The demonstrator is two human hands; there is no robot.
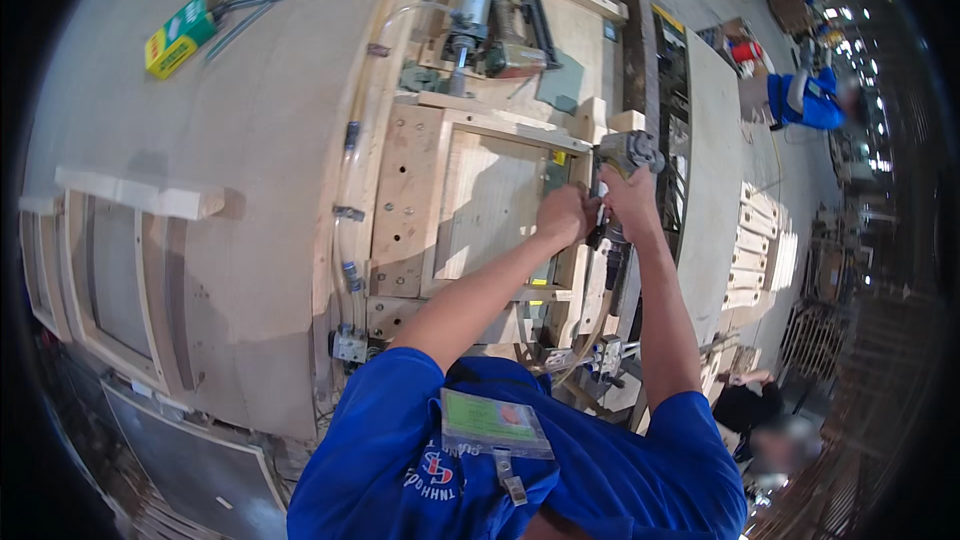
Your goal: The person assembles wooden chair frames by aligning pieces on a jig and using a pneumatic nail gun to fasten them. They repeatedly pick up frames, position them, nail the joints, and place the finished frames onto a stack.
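Note:
A pale wooden frame (513,129) lies flat in the wooden jig on the bench before me. My right hand (630,202) is closed round a nail gun (631,151) with a grey metal head, held at the frame's right rail. Close beside it, my left hand (566,215) has its fingers curled over that same rail, next to the tool's dark lower part. The left fingertips are partly hidden. Whether the tool's nose touches the wood is hidden too.
Beyond the frame lie an air cylinder (477,2) and a second nail gun (517,58). A green and yellow box (181,37) rests at the far left, above assembled wooden frames (110,285). Air hoses run along the jig. One person (810,98) is far right, another (752,405) near right.

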